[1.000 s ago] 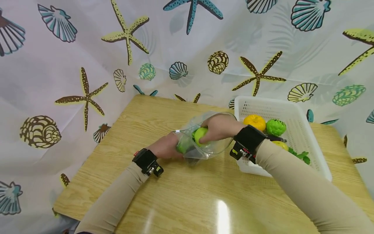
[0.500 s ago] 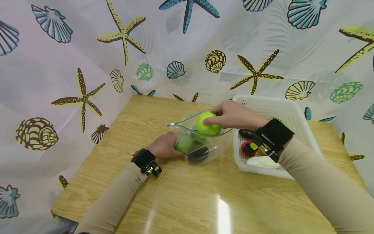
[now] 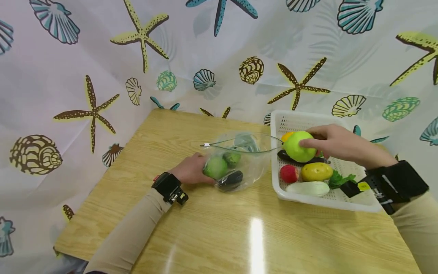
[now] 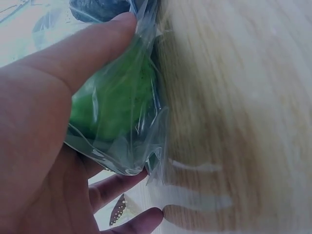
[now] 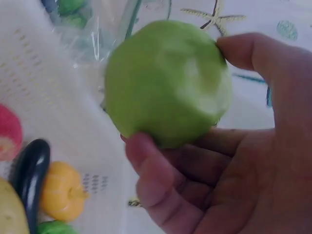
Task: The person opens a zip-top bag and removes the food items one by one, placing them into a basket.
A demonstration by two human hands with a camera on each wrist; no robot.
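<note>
Glossy wood-grain table: a white glare streak towards six o'clock
White sheet printed with starfish and seashells: behind the table, nine o'clock round to three
Clear plastic zip bag: on the table, green and dark produce inside
Left hand: at the bag's nine o'clock, grasping its side
Right hand: grasping a round light-green apple, over the ten o'clock part of a white perforated plastic basket

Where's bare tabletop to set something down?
Free: wooden table, in front of clear plastic zip bag and white perforated basket; also its far left corner, between left hand and printed white cloth. Crowded: basket's left half, with glossy dark eggplant and round red produce.
</note>
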